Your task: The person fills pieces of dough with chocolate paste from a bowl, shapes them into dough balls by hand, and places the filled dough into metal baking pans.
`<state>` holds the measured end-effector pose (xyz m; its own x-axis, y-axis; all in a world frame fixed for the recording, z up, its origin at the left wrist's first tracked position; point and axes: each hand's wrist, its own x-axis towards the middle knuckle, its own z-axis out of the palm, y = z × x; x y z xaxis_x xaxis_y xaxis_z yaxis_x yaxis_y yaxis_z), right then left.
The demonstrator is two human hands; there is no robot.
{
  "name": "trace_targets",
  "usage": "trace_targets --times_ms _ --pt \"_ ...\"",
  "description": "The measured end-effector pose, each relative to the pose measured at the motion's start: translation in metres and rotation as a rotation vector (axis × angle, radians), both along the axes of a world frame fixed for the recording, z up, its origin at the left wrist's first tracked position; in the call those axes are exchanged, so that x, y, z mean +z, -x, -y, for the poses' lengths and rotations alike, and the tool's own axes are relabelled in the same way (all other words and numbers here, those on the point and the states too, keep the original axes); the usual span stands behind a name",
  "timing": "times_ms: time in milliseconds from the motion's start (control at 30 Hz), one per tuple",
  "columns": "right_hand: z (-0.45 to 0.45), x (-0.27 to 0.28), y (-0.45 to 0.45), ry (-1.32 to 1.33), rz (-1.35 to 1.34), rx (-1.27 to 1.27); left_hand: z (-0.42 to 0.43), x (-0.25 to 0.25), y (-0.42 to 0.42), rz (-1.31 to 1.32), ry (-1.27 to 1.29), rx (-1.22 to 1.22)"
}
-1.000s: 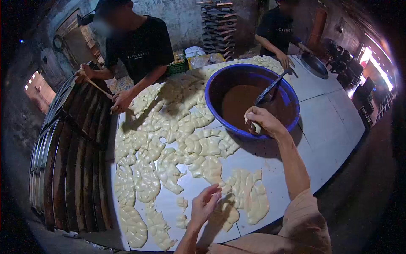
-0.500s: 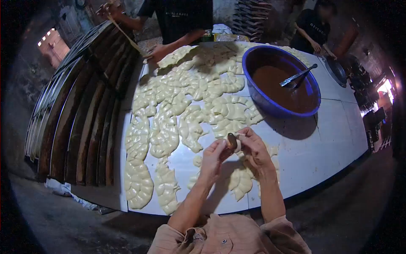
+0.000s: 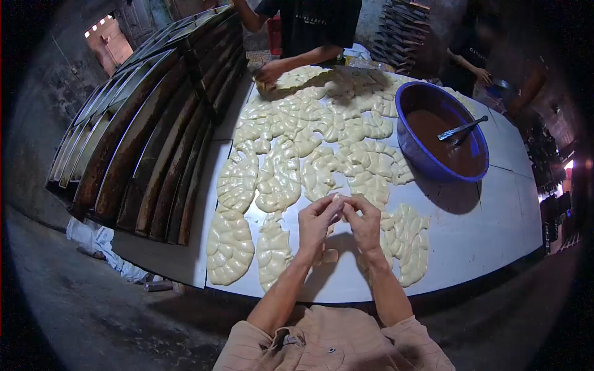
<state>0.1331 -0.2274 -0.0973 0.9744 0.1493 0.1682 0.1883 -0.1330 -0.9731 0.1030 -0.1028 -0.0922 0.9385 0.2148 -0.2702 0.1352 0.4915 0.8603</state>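
Observation:
My left hand (image 3: 317, 224) and my right hand (image 3: 362, 224) meet at the fingertips above the table, both pinching one small piece of pale dough (image 3: 337, 199). The fingers cover most of that piece. Beneath and around them, flattened pale dough pieces (image 3: 278, 176) lie side by side on the white table (image 3: 458, 247). A small dough piece (image 3: 328, 255) rests just below my hands. To the right, a blue basin (image 3: 411, 139) holds brown filling (image 3: 433, 133), with a metal-looking utensil (image 3: 461, 128) leaning in it.
Long metal trays (image 3: 139, 123) are stacked at the left. A person in a dark shirt (image 3: 309, 31) reaches over the table's far left edge. Another person (image 3: 473, 59) stands at the far right by a dark round pan. Stacked dark pieces (image 3: 402, 31) stand behind the table.
My right hand has moved from the basin to meet my left hand. The dark filling visible between them half a second ago is now hidden. The camera view has shifted left.

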Motion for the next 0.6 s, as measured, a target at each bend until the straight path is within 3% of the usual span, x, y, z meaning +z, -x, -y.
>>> trace_targets --times_ms 133,233,267,500,600 --pt "0.008 0.018 0.005 -0.236 -0.287 0.151 -0.028 0.012 -0.007 -0.081 -0.053 -0.234" --pt "0.013 0.021 0.019 -0.254 -0.168 0.282 -0.038 0.011 -0.008 -0.090 -0.087 -0.276" --pt "0.019 0.023 0.019 -0.112 -0.086 0.341 -0.038 0.013 -0.005 -0.082 -0.088 -0.274" --pt "0.020 -0.003 0.013 -0.117 0.280 0.197 -0.029 0.015 0.011 0.068 -0.028 -0.332" --pt "0.009 0.000 0.024 -0.278 0.124 0.117 -0.035 0.011 0.014 0.081 -0.077 -0.442"
